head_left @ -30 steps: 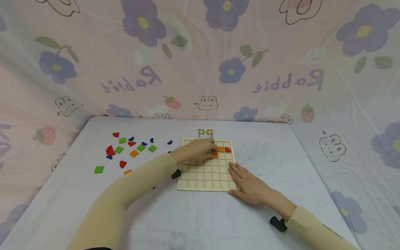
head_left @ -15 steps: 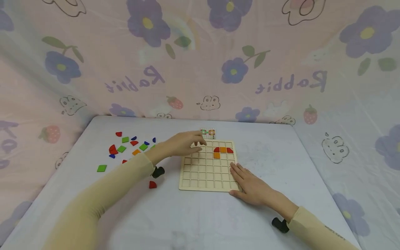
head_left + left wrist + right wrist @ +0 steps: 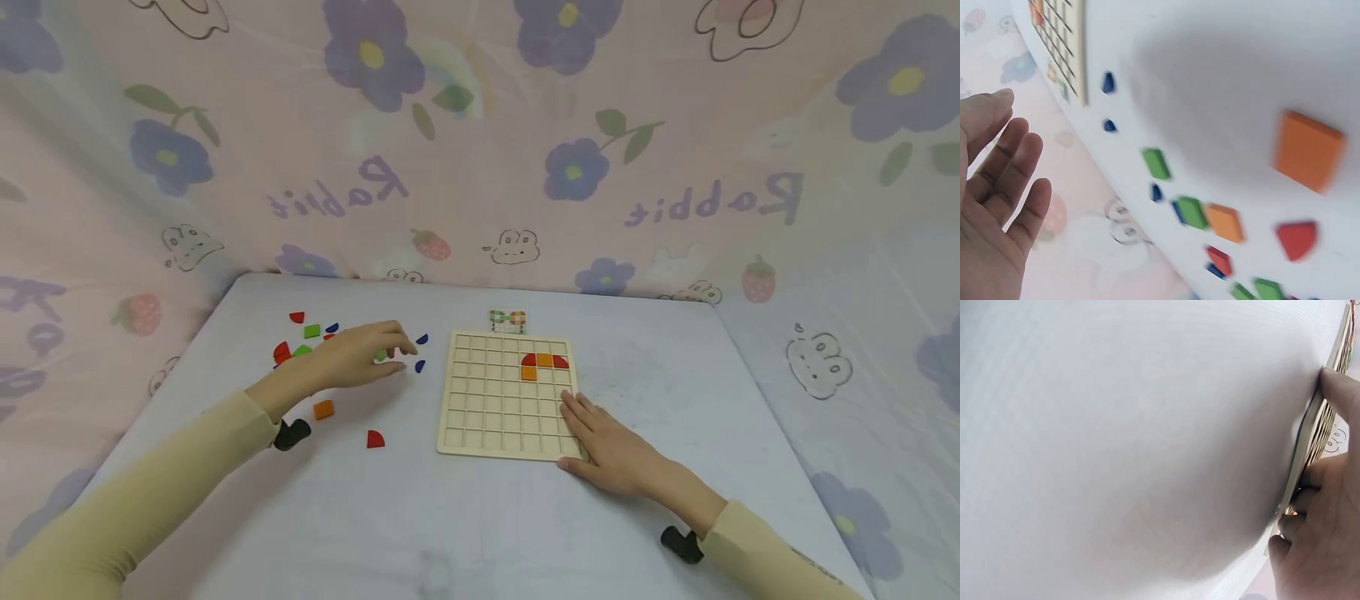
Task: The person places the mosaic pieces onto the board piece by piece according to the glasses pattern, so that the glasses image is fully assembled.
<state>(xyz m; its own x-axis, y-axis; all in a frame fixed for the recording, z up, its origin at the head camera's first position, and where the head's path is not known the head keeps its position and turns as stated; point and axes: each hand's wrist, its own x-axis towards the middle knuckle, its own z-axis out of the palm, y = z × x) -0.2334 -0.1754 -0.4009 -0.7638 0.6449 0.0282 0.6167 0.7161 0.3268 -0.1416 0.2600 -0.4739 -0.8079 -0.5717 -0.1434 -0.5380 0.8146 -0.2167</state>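
Note:
A pale wooden grid board (image 3: 495, 408) lies on the white table. Near its upper right, two red quarter-circle pieces (image 3: 561, 362) and two orange square pieces (image 3: 529, 373) sit in its cells. My right hand (image 3: 611, 446) rests along the board's right edge, fingers extended over the rim and thumb at the lower corner. Over the loose pieces left of the board hovers my left hand (image 3: 352, 354), holding nothing, its fingers loosely bent. That hand hides some pieces in the head view. In the left wrist view, its fingers (image 3: 1025, 150) are apart from every piece.
Two blue half-circle pieces (image 3: 420, 366) lie between the left hand and the board. A loose orange square (image 3: 323, 409) and a red quarter-circle (image 3: 376, 439) lie nearer. Green pieces (image 3: 312, 331) are farther left. A small pattern card (image 3: 507, 320) lies behind the board.
My left hand has moved left from the board to above the loose pieces. It left a red quarter-circle and an orange square uncovered in the cells. The right hand stays at the board's edge.

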